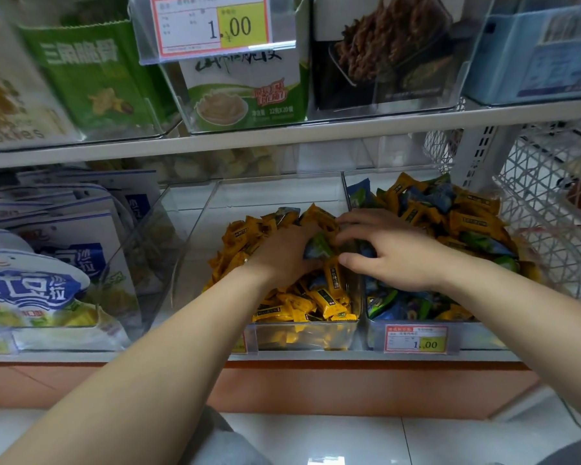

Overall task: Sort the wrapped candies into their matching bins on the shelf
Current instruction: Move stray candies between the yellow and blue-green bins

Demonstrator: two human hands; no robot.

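L hand centre frame, in yellow-candy bin — fingers grasp blue-green candy. R hand just right, fingers curled — grip: can't tell.

Clear glossy plastic bins; shiny foil-like candy wrappers; white plastic mesh basket; glossy floor tiles.

One left hand, one right hand, two bins, many candies
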